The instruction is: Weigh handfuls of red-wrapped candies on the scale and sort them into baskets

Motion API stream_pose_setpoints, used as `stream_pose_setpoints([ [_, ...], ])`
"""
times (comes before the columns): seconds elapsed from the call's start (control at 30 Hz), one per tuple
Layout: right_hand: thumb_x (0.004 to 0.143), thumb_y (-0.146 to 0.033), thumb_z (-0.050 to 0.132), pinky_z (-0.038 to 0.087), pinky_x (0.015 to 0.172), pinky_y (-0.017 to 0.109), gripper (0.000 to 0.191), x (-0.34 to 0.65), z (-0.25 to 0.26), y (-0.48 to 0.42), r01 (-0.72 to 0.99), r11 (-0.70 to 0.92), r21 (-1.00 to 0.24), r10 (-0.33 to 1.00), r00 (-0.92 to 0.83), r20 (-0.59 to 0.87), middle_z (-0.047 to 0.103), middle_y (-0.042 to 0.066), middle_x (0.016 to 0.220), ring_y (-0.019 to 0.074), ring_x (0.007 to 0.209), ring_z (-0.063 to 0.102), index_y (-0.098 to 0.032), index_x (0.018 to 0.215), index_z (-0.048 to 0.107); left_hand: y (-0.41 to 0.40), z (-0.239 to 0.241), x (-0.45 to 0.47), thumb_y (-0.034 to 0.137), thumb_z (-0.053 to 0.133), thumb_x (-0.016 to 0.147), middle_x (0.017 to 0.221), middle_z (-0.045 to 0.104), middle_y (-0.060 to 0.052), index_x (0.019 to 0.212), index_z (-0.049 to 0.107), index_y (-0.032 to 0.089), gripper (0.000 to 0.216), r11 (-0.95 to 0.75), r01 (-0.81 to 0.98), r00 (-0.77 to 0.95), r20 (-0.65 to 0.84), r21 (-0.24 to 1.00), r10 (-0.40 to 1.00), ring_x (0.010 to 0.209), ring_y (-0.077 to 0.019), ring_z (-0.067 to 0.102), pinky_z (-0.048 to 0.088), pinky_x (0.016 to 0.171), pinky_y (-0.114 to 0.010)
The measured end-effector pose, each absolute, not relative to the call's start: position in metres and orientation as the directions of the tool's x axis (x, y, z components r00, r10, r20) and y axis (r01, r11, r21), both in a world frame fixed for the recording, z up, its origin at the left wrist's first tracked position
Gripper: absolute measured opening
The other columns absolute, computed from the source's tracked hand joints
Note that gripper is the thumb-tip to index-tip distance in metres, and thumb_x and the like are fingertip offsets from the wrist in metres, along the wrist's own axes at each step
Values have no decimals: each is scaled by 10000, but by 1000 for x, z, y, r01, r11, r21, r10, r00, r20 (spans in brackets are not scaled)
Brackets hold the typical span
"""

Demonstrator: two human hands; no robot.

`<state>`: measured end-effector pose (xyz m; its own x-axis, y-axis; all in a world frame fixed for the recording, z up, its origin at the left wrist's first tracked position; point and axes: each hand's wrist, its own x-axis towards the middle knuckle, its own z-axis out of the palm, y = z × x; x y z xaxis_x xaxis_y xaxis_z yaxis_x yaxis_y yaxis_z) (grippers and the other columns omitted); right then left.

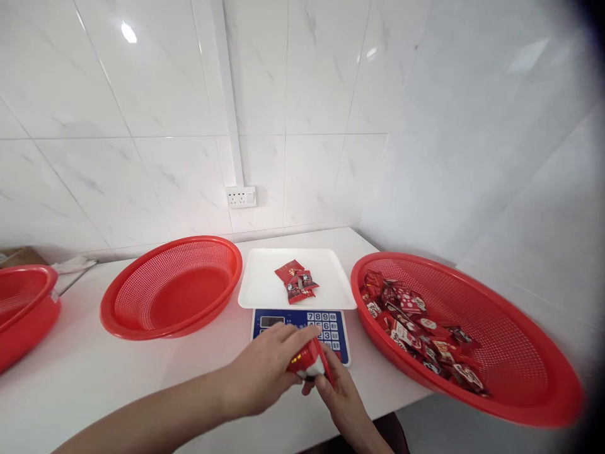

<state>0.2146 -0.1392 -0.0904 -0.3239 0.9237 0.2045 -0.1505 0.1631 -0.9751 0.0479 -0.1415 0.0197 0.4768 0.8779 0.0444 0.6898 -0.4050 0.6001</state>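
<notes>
Just in front of a digital scale [344, 343], both my hands are closed around a shiny red snack packet [302, 360]. My left hand [265, 366] grips it from the left and above, with the thumb underneath. My right hand [344, 389] holds its right side, with the thumb at the lower edge. Whether it is one packet or more cannot be made out. My fingers hide part of the scale's blue keypad and display. On the scale's white tray [258, 280], several small red snack packets [297, 284] lie in a loose pile.
A large red basket [520, 397] on the right holds many red and brown packets [420, 328] and juts past the table edge. Left of the scale stands a red basket [170, 306], and another red basket [31, 318] is cut off at the far left. A wall socket [241, 197] is behind.
</notes>
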Motion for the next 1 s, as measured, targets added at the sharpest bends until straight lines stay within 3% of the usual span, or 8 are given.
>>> stream_pose_setpoints([
  [0.1,868,-500,435,458,605,267,350,213,-68,-140,30,197,-980,913,-371,172,608,29,764,153,664,555,-202,954,596,-149,9,45,277,689,674,1140,584,-82,1296,412,286,681,-241,654,420,-80,717,904,1024,-267,532,431,853,-396],
  [0.27,889,-456,402,440,584,249,332,205,-52,-138,137,279,-950,886,-418,200,619,27,715,143,627,555,-178,887,583,-149,10,32,317,602,750,783,591,-4,1057,527,205,335,103,373,461,-280,922,842,677,-139,542,434,583,-248],
  [0.43,870,-452,446,456,586,253,309,195,-49,-133,146,262,-954,893,-411,183,635,37,750,151,662,576,-182,895,592,-151,18,23,304,630,731,773,590,-2,974,568,174,283,98,265,423,-207,959,882,684,-129,533,442,627,-252],
  [0.5,862,-463,452,471,582,261,324,194,-51,-132,104,223,-969,912,-374,170,635,39,747,157,663,591,-183,960,580,-147,26,13,352,629,734,779,604,-5,956,574,177,287,34,306,309,-134,951,942,690,-140,545,453,641,-263],
  [0.6,858,-467,449,493,609,282,346,199,-52,-127,102,221,-970,936,-302,182,652,60,797,173,704,616,-191,1029,568,-134,39,-15,483,577,757,771,623,-10,948,560,196,345,-19,510,-32,40,860,999,697,-174,576,459,612,-276],
  [0.73,863,-419,448,488,743,342,295,212,-46,-106,368,357,-859,932,-205,299,665,89,955,211,846,616,-217,1014,602,-111,47,-52,565,428,818,995,645,-83,1224,445,228,527,112,807,-288,221,579,932,851,-277,612,483,632,-364],
  [0.87,874,-341,431,440,830,390,267,213,-34,-70,625,456,-633,878,-201,434,659,86,1031,245,1000,561,-219,1033,608,-99,33,-51,515,385,862,1385,413,-139,1360,320,202,592,-7,939,-144,412,344,899,1282,-332,339,370,949,-492],
  [1.0,862,-305,475,394,788,408,266,198,-25,-42,798,462,-387,860,-298,414,678,91,960,274,962,539,-211,1080,596,-98,12,-19,498,380,876,1399,408,-129,1342,357,183,563,-223,918,88,378,328,922,1326,-290,284,299,1032,-480],
])
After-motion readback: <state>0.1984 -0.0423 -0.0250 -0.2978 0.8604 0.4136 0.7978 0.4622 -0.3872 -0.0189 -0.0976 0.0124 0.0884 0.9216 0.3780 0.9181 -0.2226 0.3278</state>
